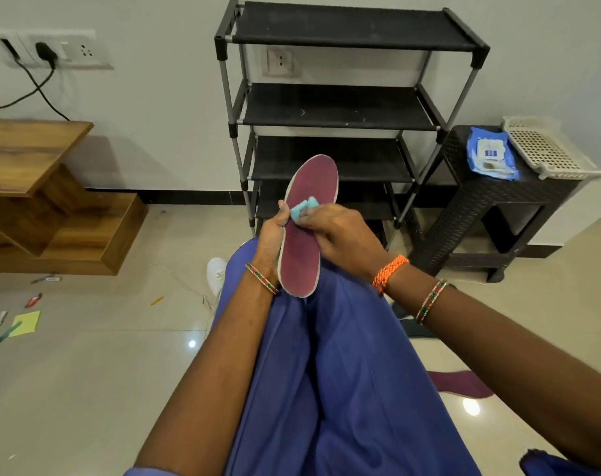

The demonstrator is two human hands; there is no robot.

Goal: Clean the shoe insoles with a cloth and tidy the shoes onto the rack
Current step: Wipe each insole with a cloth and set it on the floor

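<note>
The rack (347, 108) stands far centre against the wall. A stool (491, 207) sits just right of it, carrying a basket (550, 149). A wooden shelf (41, 197) lies far left.

Both forearms reach forward over the lap and meet above the knees. The left hand (271, 235) has its fingers curled round the edge of the maroon insole (306, 231), thumb up along its left side, holding it upright. The right hand (340, 235) comes in from the right, knuckles up, its fingertips pinching a small turquoise cloth (302, 207) against the insole's face.
</note>
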